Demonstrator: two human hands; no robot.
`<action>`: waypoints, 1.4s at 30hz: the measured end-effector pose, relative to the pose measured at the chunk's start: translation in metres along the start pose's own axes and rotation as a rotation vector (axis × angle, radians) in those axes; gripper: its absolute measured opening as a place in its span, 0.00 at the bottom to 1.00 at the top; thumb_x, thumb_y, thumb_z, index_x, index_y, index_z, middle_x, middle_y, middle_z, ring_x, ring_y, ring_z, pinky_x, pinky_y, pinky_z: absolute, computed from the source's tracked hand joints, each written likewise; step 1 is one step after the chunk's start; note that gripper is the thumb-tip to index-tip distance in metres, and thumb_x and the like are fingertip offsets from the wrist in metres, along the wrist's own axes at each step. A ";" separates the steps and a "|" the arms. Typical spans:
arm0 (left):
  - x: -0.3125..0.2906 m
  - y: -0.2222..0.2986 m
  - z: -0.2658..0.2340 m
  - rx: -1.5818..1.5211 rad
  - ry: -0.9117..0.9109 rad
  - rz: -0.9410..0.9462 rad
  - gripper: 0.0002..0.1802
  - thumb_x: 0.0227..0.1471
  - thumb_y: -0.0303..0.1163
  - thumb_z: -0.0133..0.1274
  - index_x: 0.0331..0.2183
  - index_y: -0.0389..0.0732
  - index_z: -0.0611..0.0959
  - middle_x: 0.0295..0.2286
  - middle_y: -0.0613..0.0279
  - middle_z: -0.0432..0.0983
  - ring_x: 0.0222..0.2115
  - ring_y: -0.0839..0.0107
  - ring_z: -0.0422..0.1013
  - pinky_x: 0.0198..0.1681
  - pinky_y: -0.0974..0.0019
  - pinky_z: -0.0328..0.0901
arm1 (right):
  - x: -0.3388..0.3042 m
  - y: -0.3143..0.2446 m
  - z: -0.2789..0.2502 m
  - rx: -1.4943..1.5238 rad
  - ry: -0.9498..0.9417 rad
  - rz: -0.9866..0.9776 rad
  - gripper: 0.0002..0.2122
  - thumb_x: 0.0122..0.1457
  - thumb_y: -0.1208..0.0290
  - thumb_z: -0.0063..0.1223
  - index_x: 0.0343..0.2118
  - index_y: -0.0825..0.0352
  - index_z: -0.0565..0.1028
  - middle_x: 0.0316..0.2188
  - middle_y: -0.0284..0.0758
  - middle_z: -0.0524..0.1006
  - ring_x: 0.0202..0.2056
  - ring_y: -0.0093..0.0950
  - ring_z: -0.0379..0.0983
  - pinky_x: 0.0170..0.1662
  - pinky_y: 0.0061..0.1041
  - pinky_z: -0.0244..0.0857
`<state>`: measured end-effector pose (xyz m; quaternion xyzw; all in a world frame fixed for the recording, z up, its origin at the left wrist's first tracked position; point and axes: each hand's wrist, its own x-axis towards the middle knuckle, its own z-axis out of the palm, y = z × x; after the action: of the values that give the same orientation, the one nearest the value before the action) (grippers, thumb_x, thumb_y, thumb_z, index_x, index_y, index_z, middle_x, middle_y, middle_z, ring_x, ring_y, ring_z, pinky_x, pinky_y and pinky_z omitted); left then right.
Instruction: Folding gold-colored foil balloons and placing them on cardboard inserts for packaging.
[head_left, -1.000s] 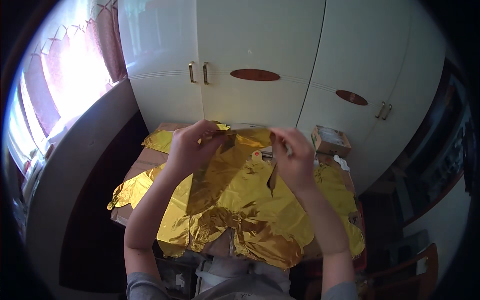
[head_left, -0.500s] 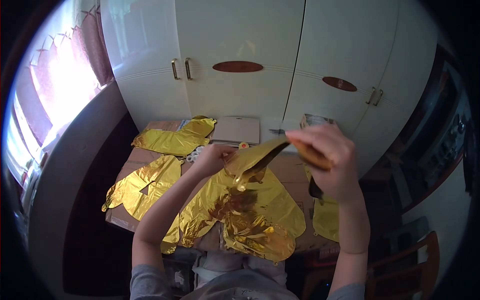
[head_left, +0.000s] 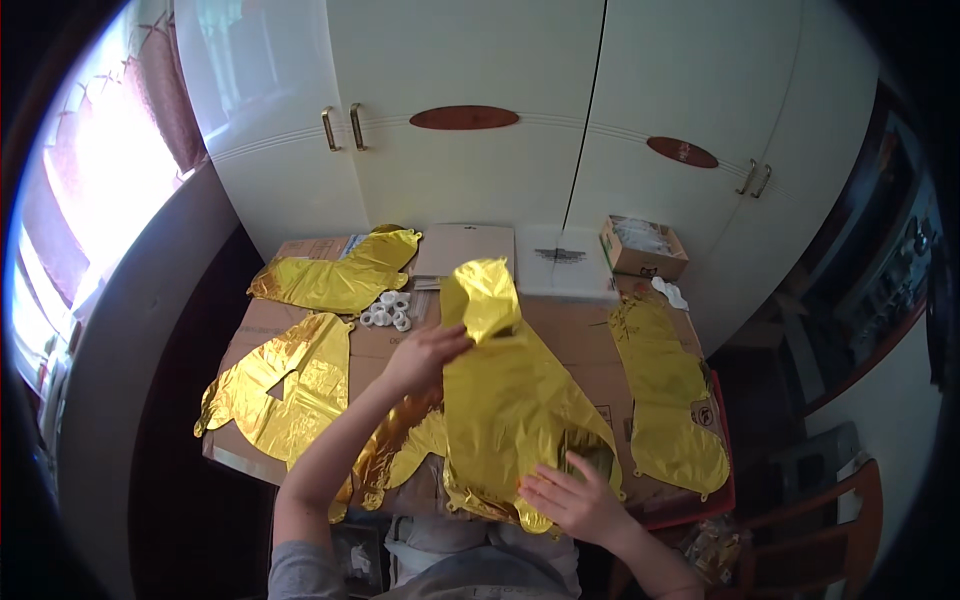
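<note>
Gold foil piece point(head_left: 520, 385): opened out in part, not yet flat

Position: middle of the cardboard point(head_left: 595, 360), its lower end at the near edge, partly over more gold foil point(head_left: 415, 445); cannot tell whether that is a separate piece.

Progress (judged): main body spread broad. Remaining unevenness: upper flap, and wrinkles near the lower edge. Three other foil pieces lie flat, untouched: left foil point(head_left: 322, 360), back-left foil point(head_left: 335, 275), right foil point(head_left: 668, 400).

Hands: left hand point(head_left: 425, 360) touches the upper left edge, fingers loosely extended; thumb not clear, so cannot tell whether it pinches. Right hand point(head_left: 575, 500) rests on the lower right part, fingers apart and gripping nothing.

Appearance: thin, limp, bright yellow-gold. Narrow at top, widening toward the wearer; right edge slants. Upper flap rounded and shinier, with a small tab; dark crease where it meets the body. Surface finely wrinkled.
</note>
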<state>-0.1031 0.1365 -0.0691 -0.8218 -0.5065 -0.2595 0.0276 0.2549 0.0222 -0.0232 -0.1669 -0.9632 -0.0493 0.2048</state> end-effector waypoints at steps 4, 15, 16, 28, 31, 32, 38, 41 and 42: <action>-0.017 0.019 0.008 0.122 -0.150 0.020 0.22 0.46 0.29 0.53 0.47 0.49 0.80 0.49 0.64 0.74 0.51 0.65 0.69 0.55 0.51 0.59 | -0.026 -0.005 0.041 0.061 -0.093 0.054 0.13 0.56 0.70 0.52 0.45 0.55 0.78 0.48 0.25 0.77 0.53 0.23 0.70 0.58 0.41 0.60; -0.018 0.005 0.030 0.133 -0.148 -0.006 0.22 0.52 0.32 0.51 0.50 0.58 0.79 0.53 0.64 0.71 0.57 0.54 0.62 0.57 0.47 0.55 | -0.032 -0.025 0.060 0.138 -0.156 0.156 0.15 0.55 0.68 0.51 0.46 0.55 0.78 0.50 0.26 0.75 0.55 0.24 0.68 0.60 0.42 0.57; -0.017 0.005 0.031 0.108 -0.138 -0.020 0.21 0.52 0.33 0.52 0.50 0.58 0.79 0.53 0.64 0.71 0.57 0.54 0.61 0.57 0.47 0.55 | -0.032 -0.026 0.060 0.133 -0.171 0.158 0.15 0.55 0.67 0.51 0.46 0.56 0.78 0.50 0.26 0.75 0.56 0.24 0.68 0.60 0.42 0.57; -0.021 -0.004 0.036 -0.062 -0.116 -0.124 0.19 0.55 0.35 0.52 0.50 0.53 0.78 0.53 0.64 0.71 0.61 0.53 0.57 0.60 0.48 0.52 | -0.031 -0.028 0.052 0.135 -0.198 0.147 0.13 0.56 0.69 0.50 0.44 0.60 0.79 0.47 0.29 0.77 0.53 0.25 0.71 0.58 0.39 0.61; -0.021 -0.014 0.036 -0.155 -0.131 -0.155 0.21 0.56 0.37 0.50 0.52 0.47 0.76 0.53 0.62 0.71 0.62 0.54 0.55 0.61 0.47 0.51 | -0.027 -0.027 0.052 0.143 -0.164 0.134 0.12 0.56 0.69 0.51 0.42 0.60 0.80 0.46 0.28 0.78 0.52 0.24 0.72 0.58 0.39 0.62; -0.022 -0.014 0.034 -0.174 -0.146 -0.177 0.22 0.56 0.38 0.49 0.53 0.45 0.75 0.54 0.60 0.70 0.62 0.54 0.55 0.62 0.46 0.50 | -0.026 -0.027 0.053 0.147 -0.163 0.129 0.12 0.56 0.69 0.51 0.42 0.60 0.80 0.46 0.28 0.78 0.52 0.24 0.72 0.58 0.38 0.62; -0.020 0.000 0.028 -0.034 -0.194 -0.143 0.31 0.55 0.50 0.49 0.55 0.42 0.71 0.57 0.55 0.65 0.63 0.54 0.53 0.64 0.44 0.46 | -0.025 -0.027 0.060 0.186 -0.157 0.130 0.12 0.57 0.69 0.51 0.43 0.59 0.79 0.47 0.26 0.78 0.53 0.22 0.71 0.58 0.40 0.61; -0.018 0.004 0.023 -0.006 -0.225 -0.151 0.33 0.54 0.53 0.50 0.56 0.44 0.71 0.58 0.55 0.63 0.63 0.53 0.52 0.64 0.43 0.45 | -0.023 -0.024 0.061 0.204 -0.157 0.126 0.12 0.57 0.69 0.52 0.44 0.58 0.79 0.48 0.25 0.77 0.53 0.22 0.71 0.59 0.41 0.61; -0.019 0.004 0.022 -0.002 -0.230 -0.155 0.33 0.54 0.53 0.50 0.56 0.45 0.71 0.59 0.56 0.63 0.63 0.52 0.52 0.64 0.42 0.45 | -0.023 -0.023 0.061 0.212 -0.154 0.123 0.12 0.57 0.69 0.52 0.44 0.58 0.79 0.48 0.25 0.77 0.53 0.21 0.71 0.59 0.41 0.61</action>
<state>-0.0975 0.1262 -0.0960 -0.8046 -0.5679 -0.1657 -0.0516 0.2432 0.0034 -0.0890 -0.2064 -0.9638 0.0785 0.1495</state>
